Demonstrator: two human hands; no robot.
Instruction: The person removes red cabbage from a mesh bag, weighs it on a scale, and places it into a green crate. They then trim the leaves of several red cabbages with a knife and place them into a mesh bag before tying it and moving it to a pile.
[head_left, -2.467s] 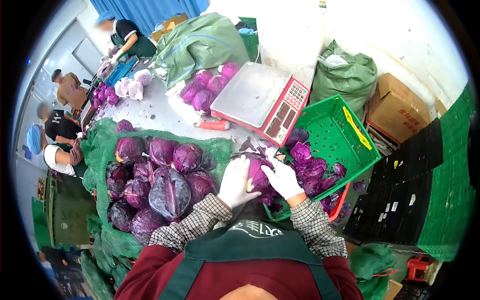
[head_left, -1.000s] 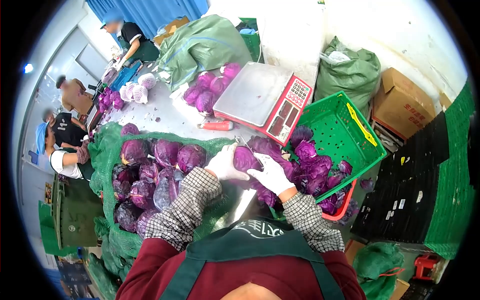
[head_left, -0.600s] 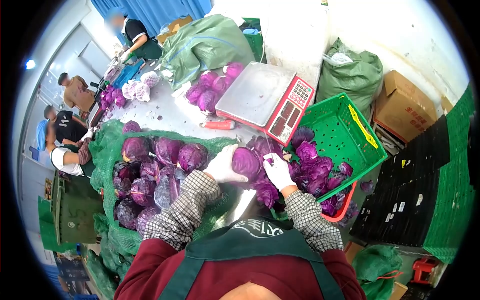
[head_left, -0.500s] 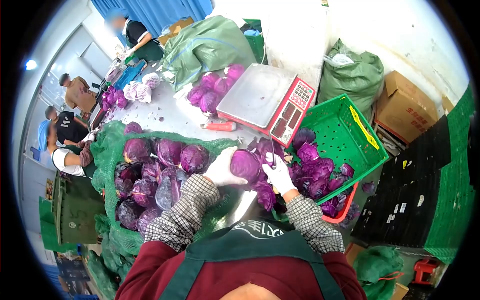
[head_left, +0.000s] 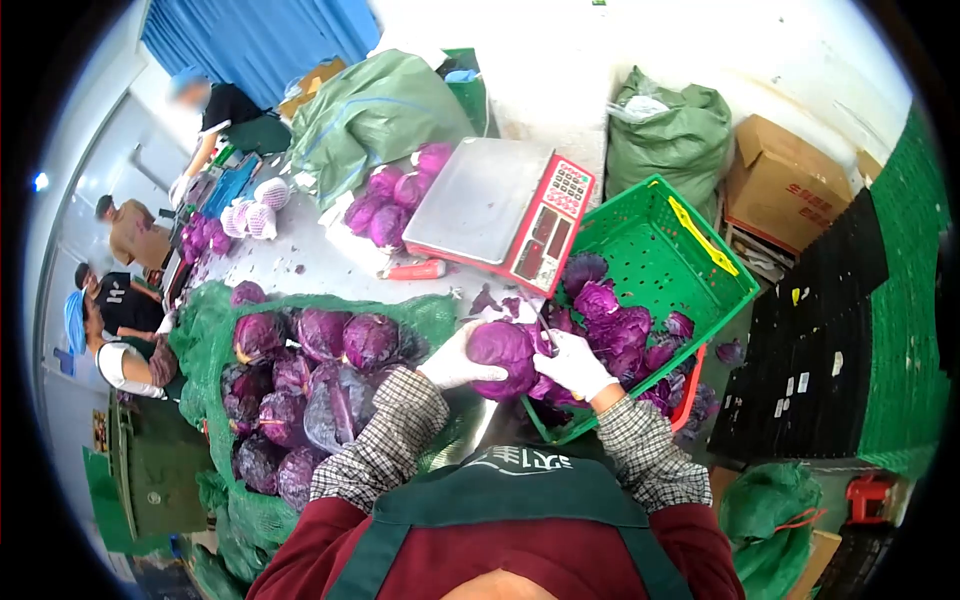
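A purple cabbage head [head_left: 503,358] rests in my left hand [head_left: 460,360], whose white-gloved fingers wrap its left side. My right hand [head_left: 578,365], gloved too, is closed at the cabbage's right side around a knife [head_left: 543,318]; only a thin part of its blade shows. Below and right of the hands, a green crate [head_left: 690,283] holds loose purple cabbage leaves [head_left: 618,335]. To the left, a green mesh sack [head_left: 215,345] lies opened around several whole cabbages [head_left: 322,333].
A red scale [head_left: 548,235] stands beyond my hands, beside several trimmed cabbages [head_left: 389,226] and a red-handled tool [head_left: 414,270]. A large green sack [head_left: 375,120] sits at the back. Several people work at the far left. Black crates [head_left: 800,340] are stacked on the right.
The cabbage has turned and come nearer, between both hands. My right hand has closed in against it. Leaves by my right hand have dropped toward the crate, and the view has shifted slightly.
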